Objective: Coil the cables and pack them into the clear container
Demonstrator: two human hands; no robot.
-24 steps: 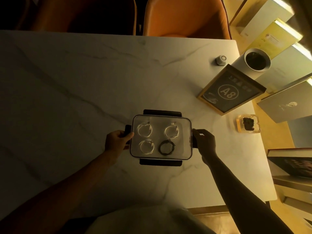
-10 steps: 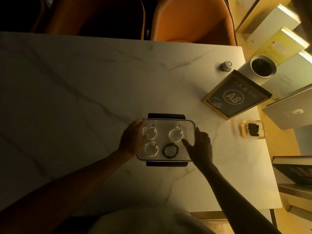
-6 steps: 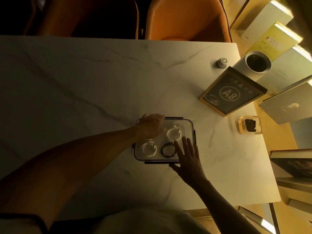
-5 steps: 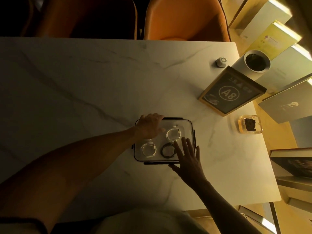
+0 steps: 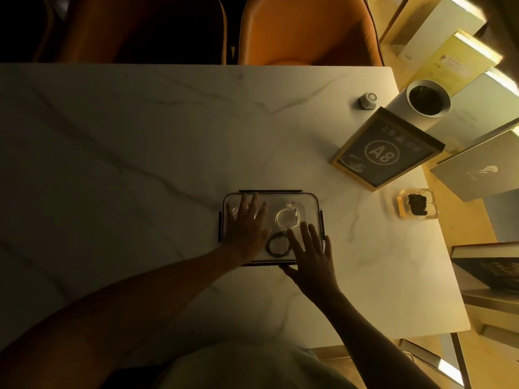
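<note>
Table: the pale veined marble table (image 5: 140,153) carries your clear rectangular lidded container (image 5: 310,202) near its front edge, well apart from the framed dark A8 sign (image 5: 386,148) and the small amber glass dish (image 5: 417,204) at the right.
Container: its clear lid is on, with dark clasps along all four sides; press straight down so the box does not slide on the smooth stone.
Left hand: your left hand (image 5: 247,228) lies flat and spread on the lid's left half; keep the palm even.
Right hand: your right hand (image 5: 311,252) is flat and empty, fingers splayed over the near right corner; match the left's pressure.
Cables: a white coiled cable (image 5: 286,217) and a black coiled cable (image 5: 278,245) show through the lid; check no loop is caught under the rim.
</note>
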